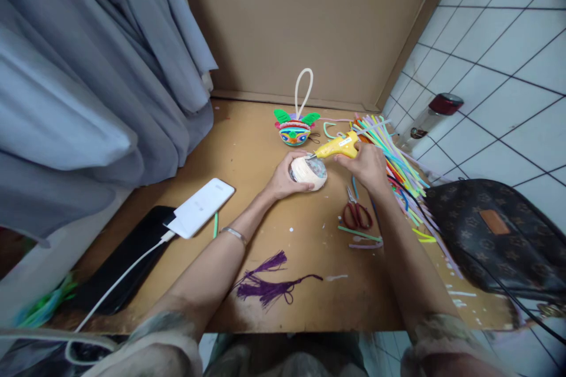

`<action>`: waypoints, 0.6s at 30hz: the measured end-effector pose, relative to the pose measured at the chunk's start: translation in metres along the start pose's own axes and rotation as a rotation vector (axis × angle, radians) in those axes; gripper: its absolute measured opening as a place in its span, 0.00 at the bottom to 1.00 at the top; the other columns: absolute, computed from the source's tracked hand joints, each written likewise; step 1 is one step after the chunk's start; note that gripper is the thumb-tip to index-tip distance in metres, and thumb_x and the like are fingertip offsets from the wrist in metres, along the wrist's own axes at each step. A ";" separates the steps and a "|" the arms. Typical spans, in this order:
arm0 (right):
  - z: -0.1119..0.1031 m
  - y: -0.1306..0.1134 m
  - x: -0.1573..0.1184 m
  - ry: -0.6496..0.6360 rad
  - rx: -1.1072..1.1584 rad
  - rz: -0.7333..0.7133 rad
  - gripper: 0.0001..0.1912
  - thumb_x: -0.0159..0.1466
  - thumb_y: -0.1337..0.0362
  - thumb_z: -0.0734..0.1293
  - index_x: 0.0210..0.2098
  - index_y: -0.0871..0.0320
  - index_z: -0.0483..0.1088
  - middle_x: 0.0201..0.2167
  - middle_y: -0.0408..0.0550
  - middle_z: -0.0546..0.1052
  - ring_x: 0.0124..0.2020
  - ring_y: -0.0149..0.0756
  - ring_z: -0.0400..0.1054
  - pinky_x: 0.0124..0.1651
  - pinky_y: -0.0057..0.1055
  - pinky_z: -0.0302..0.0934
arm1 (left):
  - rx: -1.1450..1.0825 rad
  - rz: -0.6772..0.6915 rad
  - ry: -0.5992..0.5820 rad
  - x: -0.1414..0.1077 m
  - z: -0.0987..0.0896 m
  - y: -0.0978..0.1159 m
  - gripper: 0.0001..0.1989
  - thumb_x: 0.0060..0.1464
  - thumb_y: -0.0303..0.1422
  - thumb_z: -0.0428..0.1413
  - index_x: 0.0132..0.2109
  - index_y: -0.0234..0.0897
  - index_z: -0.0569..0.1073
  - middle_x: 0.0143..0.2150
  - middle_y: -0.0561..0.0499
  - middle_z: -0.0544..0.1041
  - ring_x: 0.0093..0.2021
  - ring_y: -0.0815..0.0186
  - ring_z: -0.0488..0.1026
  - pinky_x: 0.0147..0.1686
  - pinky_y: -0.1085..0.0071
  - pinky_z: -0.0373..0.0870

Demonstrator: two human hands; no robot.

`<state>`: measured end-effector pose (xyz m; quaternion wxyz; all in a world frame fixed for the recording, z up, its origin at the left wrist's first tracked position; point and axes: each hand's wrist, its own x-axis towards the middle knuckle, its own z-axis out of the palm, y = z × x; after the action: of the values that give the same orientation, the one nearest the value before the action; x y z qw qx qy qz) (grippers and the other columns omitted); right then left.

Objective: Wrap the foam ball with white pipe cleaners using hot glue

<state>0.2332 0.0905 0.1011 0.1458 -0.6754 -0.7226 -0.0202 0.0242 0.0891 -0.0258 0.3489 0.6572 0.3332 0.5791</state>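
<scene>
My left hand (284, 179) is wrapped round a cream ball (308, 172) that has a bluish-grey patch on its upper right. In my right hand (369, 168) is a yellow hot glue gun (338, 146), its nozzle pointing left and down at the top of the ball. Whether the nozzle touches the surface I cannot tell. Just behind the ball stands a colourful animal-head ornament (295, 129) with green ears and a white loop. Red-handled scissors (356, 212) lie on the table below my right hand.
Purple tassels (265, 288) lie near the front edge. Many coloured pipe cleaners (393, 153) are heaped at right, beside a brown patterned bag (495, 235) and a bottle (435, 115). On the left are a white power bank (203, 206) with a cable, a black flat case (126, 265) and a grey curtain (110, 70).
</scene>
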 end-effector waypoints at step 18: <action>0.001 0.001 -0.002 0.008 -0.001 -0.026 0.18 0.61 0.50 0.68 0.36 0.60 0.76 0.32 0.55 0.80 0.31 0.42 0.68 0.31 0.33 0.45 | -0.004 0.011 -0.015 0.000 0.000 0.001 0.43 0.33 0.43 0.75 0.55 0.38 0.68 0.61 0.38 0.71 0.63 0.48 0.71 0.65 0.50 0.64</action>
<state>0.2336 0.0893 0.0993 0.1482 -0.6660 -0.7306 -0.0251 0.0247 0.0886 -0.0248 0.3497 0.6625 0.3258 0.5767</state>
